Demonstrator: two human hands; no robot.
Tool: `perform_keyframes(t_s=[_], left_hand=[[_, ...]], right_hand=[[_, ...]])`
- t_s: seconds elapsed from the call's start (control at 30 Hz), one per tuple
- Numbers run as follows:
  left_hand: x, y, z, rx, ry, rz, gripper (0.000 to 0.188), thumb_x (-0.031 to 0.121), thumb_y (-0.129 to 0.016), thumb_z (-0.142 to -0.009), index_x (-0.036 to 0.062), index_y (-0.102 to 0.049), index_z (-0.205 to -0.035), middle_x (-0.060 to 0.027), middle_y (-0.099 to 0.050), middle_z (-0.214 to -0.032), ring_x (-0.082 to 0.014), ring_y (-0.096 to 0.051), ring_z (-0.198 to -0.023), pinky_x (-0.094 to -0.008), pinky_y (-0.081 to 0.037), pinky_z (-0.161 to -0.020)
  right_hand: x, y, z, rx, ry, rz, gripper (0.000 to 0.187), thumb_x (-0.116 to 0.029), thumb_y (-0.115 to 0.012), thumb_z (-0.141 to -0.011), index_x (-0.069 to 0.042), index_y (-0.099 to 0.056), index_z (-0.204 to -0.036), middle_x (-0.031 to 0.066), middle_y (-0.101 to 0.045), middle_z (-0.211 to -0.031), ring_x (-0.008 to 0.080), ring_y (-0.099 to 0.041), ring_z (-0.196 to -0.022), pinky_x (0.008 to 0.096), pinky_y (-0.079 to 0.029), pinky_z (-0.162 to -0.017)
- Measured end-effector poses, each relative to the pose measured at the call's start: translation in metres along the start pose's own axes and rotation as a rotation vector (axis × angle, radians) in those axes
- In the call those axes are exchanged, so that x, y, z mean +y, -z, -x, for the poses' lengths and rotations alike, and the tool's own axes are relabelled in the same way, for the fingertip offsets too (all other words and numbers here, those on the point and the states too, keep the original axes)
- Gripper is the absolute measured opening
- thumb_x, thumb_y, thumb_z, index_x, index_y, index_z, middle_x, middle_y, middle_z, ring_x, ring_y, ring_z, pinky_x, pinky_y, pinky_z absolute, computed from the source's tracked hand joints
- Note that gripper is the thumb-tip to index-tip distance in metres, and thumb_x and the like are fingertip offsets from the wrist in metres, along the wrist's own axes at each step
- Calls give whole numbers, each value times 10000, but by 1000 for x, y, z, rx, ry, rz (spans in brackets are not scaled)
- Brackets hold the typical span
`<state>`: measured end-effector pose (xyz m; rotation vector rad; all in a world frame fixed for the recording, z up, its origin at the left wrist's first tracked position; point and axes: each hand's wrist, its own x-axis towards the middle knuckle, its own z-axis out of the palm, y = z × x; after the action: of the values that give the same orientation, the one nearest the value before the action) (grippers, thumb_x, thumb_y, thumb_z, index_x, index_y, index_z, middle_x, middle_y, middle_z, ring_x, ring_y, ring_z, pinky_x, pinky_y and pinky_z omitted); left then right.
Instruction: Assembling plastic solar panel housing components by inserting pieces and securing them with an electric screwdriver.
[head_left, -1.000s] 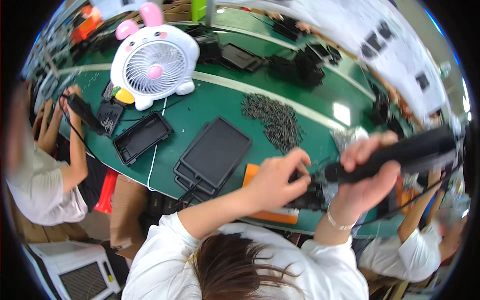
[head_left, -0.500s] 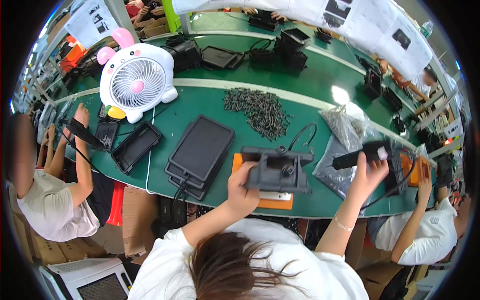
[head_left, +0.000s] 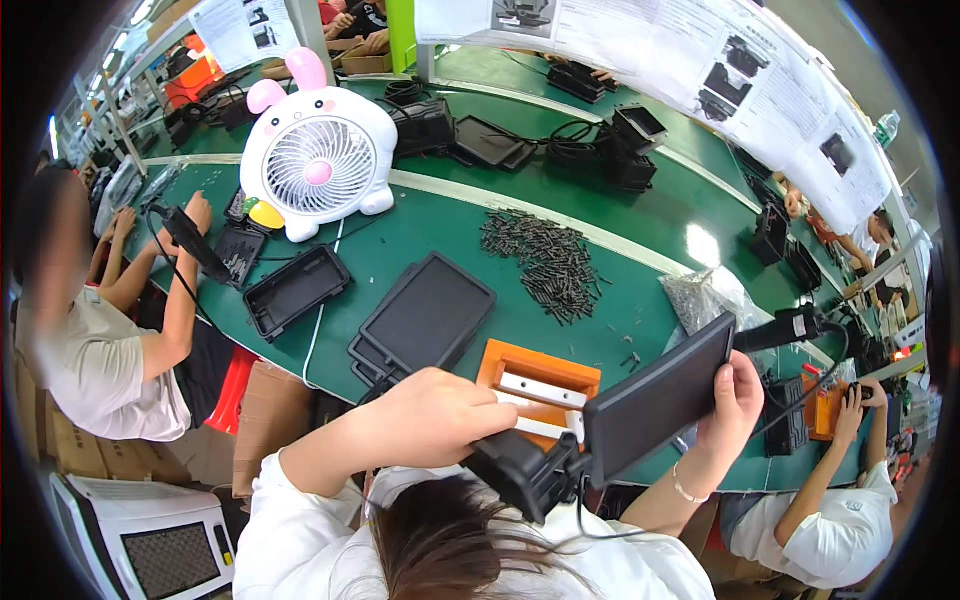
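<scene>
My left hand (head_left: 425, 420) is closed on a black plastic housing (head_left: 520, 478), held tilted low over the table's near edge. Joined to that housing at a hinge-like bracket is a flat black panel (head_left: 660, 400), raised on edge. My right hand (head_left: 735, 400) pinches the panel's right side between thumb and fingers. Just behind the held part sits an orange fixture (head_left: 545, 362) with white bars across it. A black handheld tool, perhaps an electric screwdriver (head_left: 775, 330), lies beyond my right hand with its cable trailing right.
Left of the fixture are stacked black panels (head_left: 430, 310) and an open black box (head_left: 297, 292). A heap of dark screws (head_left: 545, 262) lies behind, near a clear bag (head_left: 708, 298). A rabbit-shaped fan (head_left: 320, 160) stands far left. Co-workers sit on both sides.
My right hand has let go of the black tool and taken hold of the panel. The housing has come off the fixture toward me and turned, showing the panel. The whole view has shifted.
</scene>
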<state>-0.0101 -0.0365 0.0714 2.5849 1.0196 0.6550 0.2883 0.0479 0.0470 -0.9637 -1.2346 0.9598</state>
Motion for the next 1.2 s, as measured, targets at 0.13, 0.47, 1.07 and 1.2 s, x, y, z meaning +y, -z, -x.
perform_keyframes(t_s=[0.13, 0.47, 1.07, 1.2], left_hand=[[5, -7, -8, 550, -289, -213, 74, 90, -658, -661, 101, -600, -705, -33, -632, -1152, -253, -607, -1059, -367, -533, -748], [21, 8, -24, 480, -237, 207, 173, 63, -628, -694, -6, -632, -852, -156, -655, -1011, -330, -645, -872, -436, -529, -747], [-183, 10, 62, 700, 784, 845, 249, 228, -460, -995, 20, -536, -1109, -86, -624, -1035, -167, -618, -898, -298, -473, -781], [-181, -21, 103, 858, 926, 882, 219, 207, -446, -996, 33, -551, -1077, -109, -647, -981, -185, -631, -855, -307, -492, -768]], right_hand=[[30, -30, -2, -26, 8, 256, 343, -215, -491, -998, 67, -582, -1171, 110, -657, -1050, 119, -573, -868, 252, -463, -802], [19, -130, 28, -1070, -25, -111, 403, -246, -499, -960, 12, -531, -1267, 156, -563, -1199, 324, -546, -1115, 399, -405, -978], [158, -230, -304, -407, -596, -327, 328, -175, -618, -863, 30, -570, -1114, 149, -652, -1009, 284, -653, -910, 411, -537, -827], [177, -263, -359, -381, -614, -760, 369, -239, -577, -909, -33, -526, -1212, 140, -591, -1223, 324, -556, -1147, 487, -430, -998]])
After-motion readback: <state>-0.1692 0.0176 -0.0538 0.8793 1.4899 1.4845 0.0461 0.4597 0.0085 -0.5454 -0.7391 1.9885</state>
